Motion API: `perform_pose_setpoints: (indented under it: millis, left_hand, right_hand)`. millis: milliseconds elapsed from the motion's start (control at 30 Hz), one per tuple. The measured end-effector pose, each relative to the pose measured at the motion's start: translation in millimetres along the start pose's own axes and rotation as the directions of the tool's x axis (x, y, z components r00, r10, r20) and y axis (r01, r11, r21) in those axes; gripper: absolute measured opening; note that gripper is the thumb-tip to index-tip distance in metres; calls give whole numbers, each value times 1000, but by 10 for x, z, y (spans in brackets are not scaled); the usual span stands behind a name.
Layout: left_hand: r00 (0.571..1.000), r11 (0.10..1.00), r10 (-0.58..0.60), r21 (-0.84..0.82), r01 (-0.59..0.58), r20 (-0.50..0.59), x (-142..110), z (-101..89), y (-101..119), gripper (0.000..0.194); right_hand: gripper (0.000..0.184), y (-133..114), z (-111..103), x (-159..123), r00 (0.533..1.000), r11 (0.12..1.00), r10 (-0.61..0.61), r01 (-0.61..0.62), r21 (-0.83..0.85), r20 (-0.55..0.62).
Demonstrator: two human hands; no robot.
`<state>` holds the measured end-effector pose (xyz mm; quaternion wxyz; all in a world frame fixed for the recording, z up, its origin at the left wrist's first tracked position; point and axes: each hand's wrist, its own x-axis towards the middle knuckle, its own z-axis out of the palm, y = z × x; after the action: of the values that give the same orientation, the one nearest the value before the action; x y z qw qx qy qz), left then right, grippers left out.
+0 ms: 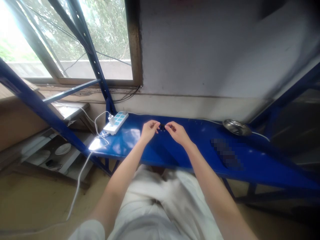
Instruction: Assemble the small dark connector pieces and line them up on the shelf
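Note:
Between my two hands is a small black object, too small and blurred to name, held above the blue shelf. My left hand pinches its left end with thumb and forefinger. On the other end, the fingertips of my right hand are closed in a similar pinch. Both forearms reach forward over the shelf's front edge.
A white power strip with a plug and white cable lies at the shelf's left end. Toward the right are a shiny metal dish and a pixelated dark item. Blue uprights frame the shelf; a wall stands behind.

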<state>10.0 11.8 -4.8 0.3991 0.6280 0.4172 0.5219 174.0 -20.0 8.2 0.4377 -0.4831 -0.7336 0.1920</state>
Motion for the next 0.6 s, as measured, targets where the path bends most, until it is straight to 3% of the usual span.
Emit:
perform_pose_setpoints:
  millis: [233,400,500,600]
  left_hand:
    - [1000,1000,-11,-1,11,-7,-9,8,-6,26]
    - [987,998,-55,-5,55,-149,-16,-31,-32,40]
    - [975,996,-92,-41,85,-203,-15,-58,-56,39]
    - [984,993,-117,-31,114,-137,-28,-29,-50,37]
  right_hand:
    - [22,73,56,-4,999,1000,11,-12,-26,-44]
    - [19,148,35,-9,997,995,-47,41,-89,-67]
    - [22,155,19,-12,984,999,19,-25,-28,-177]
    - [27,119,59,7,958,989,123,-97,110,-259]
